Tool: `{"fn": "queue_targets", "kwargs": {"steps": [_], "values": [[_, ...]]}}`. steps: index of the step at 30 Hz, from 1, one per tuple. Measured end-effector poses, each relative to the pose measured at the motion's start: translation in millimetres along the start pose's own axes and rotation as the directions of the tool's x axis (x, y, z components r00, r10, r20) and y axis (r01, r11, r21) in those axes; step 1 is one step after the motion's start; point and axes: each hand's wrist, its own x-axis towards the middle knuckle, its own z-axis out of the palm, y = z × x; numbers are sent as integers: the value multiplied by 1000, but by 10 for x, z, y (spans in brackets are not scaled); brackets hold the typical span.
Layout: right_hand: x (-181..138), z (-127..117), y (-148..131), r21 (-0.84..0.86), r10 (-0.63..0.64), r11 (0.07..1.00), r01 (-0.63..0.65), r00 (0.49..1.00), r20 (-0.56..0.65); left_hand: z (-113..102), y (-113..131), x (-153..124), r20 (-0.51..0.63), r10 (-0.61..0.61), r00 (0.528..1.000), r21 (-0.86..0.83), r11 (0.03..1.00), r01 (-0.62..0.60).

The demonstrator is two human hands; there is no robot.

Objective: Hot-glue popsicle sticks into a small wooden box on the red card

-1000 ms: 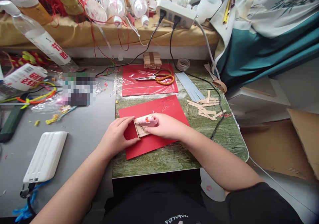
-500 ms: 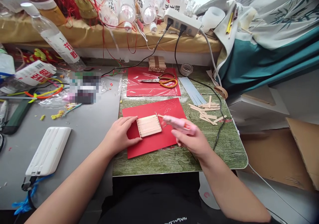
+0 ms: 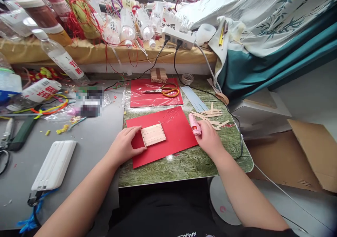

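My left hand [image 3: 123,144] pinches the left edge of a small panel of craft sticks [image 3: 154,134] between thumb and fingers. The panel lies flat on a red sheet of paper [image 3: 177,138], with narrow sticks along its left and right sides. In my right hand [image 3: 211,139] is a pink hot glue gun [image 3: 195,125], held right of the red sheet with its nozzle pointing away from me. Loose craft sticks [image 3: 214,113] lie just beyond that hand. Thin strands of glue [image 3: 171,114] rest on the sheet's far part.
Behind the sheet, scissors [image 3: 164,90] lie on a plastic-wrapped red pack [image 3: 137,101]. Translucent glue sticks [image 3: 194,99] and a bundle of craft sticks [image 3: 158,76] are nearby. Black cords run from a power strip [image 3: 179,38]. A white power bank [image 3: 54,165] sits left.
My right hand has moved the glue gun away from the panel's far right corner, to the right near the loose sticks. The left hand keeps its hold. The camera view has tilted up slightly.
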Motion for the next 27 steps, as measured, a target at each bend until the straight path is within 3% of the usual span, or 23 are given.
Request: {"fn": "queue_targets", "kwargs": {"steps": [3, 8, 19, 24, 27], "values": [[191, 159, -60, -81, -75, 993, 80, 995, 59, -16, 28, -7, -5, 1, 1000, -3, 1000, -1], [291, 286, -91, 57, -98, 994, 94, 993, 61, -29, 65, -9, 7, -7, 1000, 7, 1000, 7], [217, 51, -19, 126, -192, 976, 177, 974, 123, -28, 52, 4, 17, 12, 1000, 13, 1000, -12], [-106, 16, -354, 151, -293, 942, 300, 954, -71, -28, 60, 5, 28, -6, 1000, 11, 1000, 5], [-278, 169, -631, 243, -383, 891, 384, 922, -54, -20, 57, 11, 33, -14, 999, 10, 1000, 14]]}}
